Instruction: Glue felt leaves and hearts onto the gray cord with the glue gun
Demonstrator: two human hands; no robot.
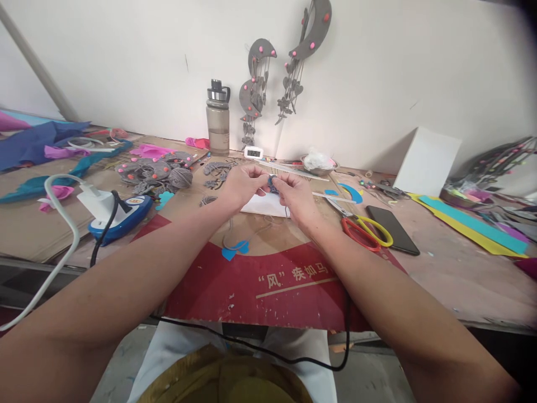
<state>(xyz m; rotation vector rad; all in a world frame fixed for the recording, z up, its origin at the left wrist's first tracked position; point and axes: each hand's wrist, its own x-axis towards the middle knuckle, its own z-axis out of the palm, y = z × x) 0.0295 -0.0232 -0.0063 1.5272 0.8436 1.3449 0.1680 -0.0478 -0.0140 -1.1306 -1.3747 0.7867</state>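
Observation:
My left hand [243, 186] and my right hand [297, 196] meet over the middle of the table. Between their pinched fingertips is a small grey-blue piece [273, 183], apparently wound with yarn; the fingers cover most of it. Below them lies a white sheet of paper [262, 206]. A loose strand of grey yarn [230, 230] curls over the cardboard [289, 291] towards bright blue scraps [235, 250]. Scissors with red and yellow handles [366, 230] rest just right of my right forearm.
A black phone [394, 229] lies beyond the scissors. Left are a blue power strip [140, 215] with cables and a grey yarn heap [178, 178]. A water bottle [218, 120] stands by the wall, near hanging moon ornaments [316, 31]. A black cable [251, 352] loops below the table edge.

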